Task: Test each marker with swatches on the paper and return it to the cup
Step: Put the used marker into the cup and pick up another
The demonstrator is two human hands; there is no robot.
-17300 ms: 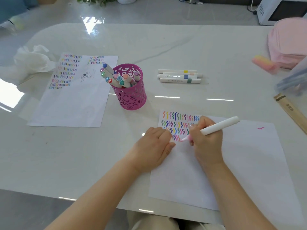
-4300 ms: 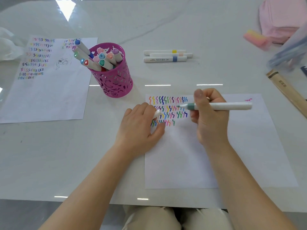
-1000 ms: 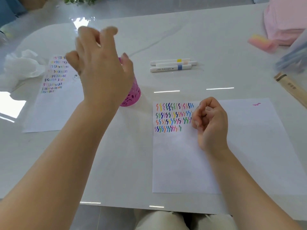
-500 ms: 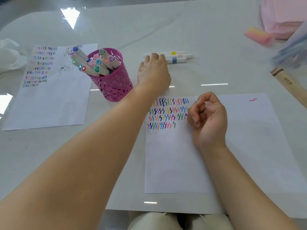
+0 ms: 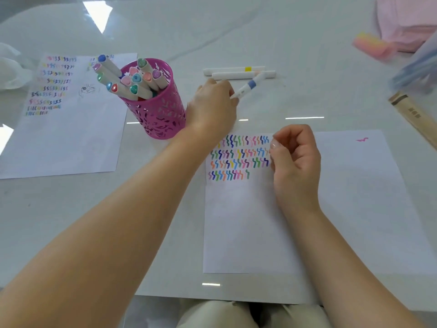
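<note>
My left hand (image 5: 212, 102) pinches one end of a white marker with a blue band (image 5: 250, 86), lifted at a slant off the table. Two more white markers (image 5: 236, 72) lie side by side just beyond it. A pink cut-out cup (image 5: 155, 110) full of several markers stands left of that hand. My right hand (image 5: 294, 159) rests on the white paper (image 5: 295, 221) with its fingers curled and nothing in them, beside the rows of colour swatches (image 5: 238, 158).
A second swatch sheet (image 5: 71, 129) lies at the left, crumpled tissue (image 5: 9, 67) beyond it. A pink pouch (image 5: 406, 22), a pink-yellow eraser (image 5: 371, 45), a blurred clear case (image 5: 418, 67) and a wooden ruler (image 5: 413, 114) sit at the right.
My left hand dropped the green marker into the cup, reached to the three markers beyond the paper and lifted the blue-banded one. My right hand stayed curled on the paper.
</note>
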